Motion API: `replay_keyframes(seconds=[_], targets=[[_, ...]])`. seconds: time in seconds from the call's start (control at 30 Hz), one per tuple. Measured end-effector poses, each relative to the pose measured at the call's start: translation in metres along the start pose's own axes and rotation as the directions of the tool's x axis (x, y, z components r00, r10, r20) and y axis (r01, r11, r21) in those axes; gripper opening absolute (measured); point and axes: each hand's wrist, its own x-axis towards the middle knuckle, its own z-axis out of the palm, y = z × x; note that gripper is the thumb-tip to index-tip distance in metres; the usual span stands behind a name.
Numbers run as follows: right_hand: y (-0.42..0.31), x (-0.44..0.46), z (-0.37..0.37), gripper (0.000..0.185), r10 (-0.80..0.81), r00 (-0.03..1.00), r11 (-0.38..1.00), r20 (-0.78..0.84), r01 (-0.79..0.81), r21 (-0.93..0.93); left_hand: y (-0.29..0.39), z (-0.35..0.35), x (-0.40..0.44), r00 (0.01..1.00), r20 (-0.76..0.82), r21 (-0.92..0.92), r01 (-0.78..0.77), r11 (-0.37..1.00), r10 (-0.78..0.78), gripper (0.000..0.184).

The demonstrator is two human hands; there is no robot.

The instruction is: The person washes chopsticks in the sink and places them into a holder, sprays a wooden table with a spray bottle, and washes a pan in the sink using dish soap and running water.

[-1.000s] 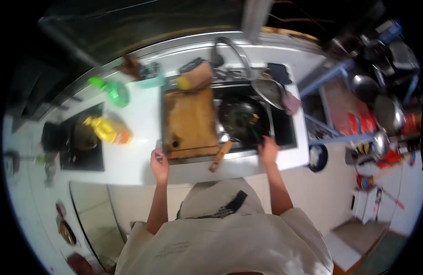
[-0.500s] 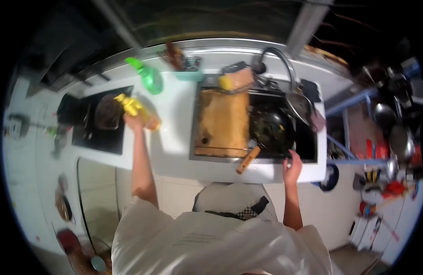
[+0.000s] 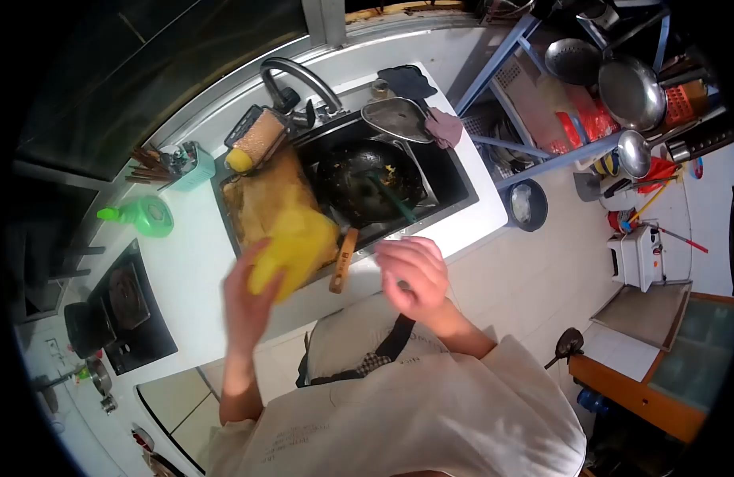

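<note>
My left hand (image 3: 251, 294) is wrapped round a yellow bottle (image 3: 294, 250), blurred by motion, held above the lower part of the wooden cutting board (image 3: 263, 195). My right hand (image 3: 414, 274) is raised beside it, in front of the sink edge, with its fingers apart and nothing in it. In the sink sits a dark wok (image 3: 355, 187) with a wooden handle (image 3: 343, 262) sticking out over the front edge. A green-handled tool (image 3: 392, 199) lies in the wok, along with small yellow scraps.
Behind the sink is a curved faucet (image 3: 303, 75). A sponge (image 3: 259, 139) and a lid (image 3: 397, 119) rest at its rim. A green spray bottle (image 3: 144, 216) and a teal utensil holder (image 3: 193, 168) stand left. Pans hang on the right rack (image 3: 494, 67).
My left hand has taken the yellow bottle from the left counter and carried it over the cutting board. My right hand has lifted away from the wok. The view has turned.
</note>
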Motion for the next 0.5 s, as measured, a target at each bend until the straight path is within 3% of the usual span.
replay_keyframes(seconds=[0.07,0.23,0.3,0.4,0.43,0.5], targets=[[0.007,0.013,-0.008,0.026,-0.142,0.99,0.99,0.013,0.142,0.022,0.024,0.049,0.004,0.997,0.061,-0.051,-0.053,0.997,0.056,0.038],[0.059,0.032,0.0,0.024,-0.181,0.977,0.982,0.108,0.174,0.075,0.022,0.14,0.01,0.984,0.168,-0.035,-0.053,0.998,0.058,0.033],[0.079,0.018,0.007,0.021,-0.186,0.951,0.977,0.249,0.152,0.148,0.013,0.159,0.008,0.977,0.184,-0.111,0.13,0.985,-0.108,0.028],[0.098,0.005,0.016,0.016,-0.221,0.932,0.968,0.288,0.173,0.181,0.005,0.17,0.0,0.968,0.124,0.039,0.215,0.976,-0.219,0.023],[0.102,0.002,0.021,0.015,-0.247,0.912,0.962,0.326,0.192,0.193,0.005,0.17,0.0,0.966,0.126,0.045,0.223,0.974,-0.227,0.023],[0.101,0.001,0.031,0.012,-0.238,0.938,0.957,0.253,0.181,0.228,0.007,0.167,-0.002,0.971,0.076,0.018,0.224,0.974,-0.225,0.018]])
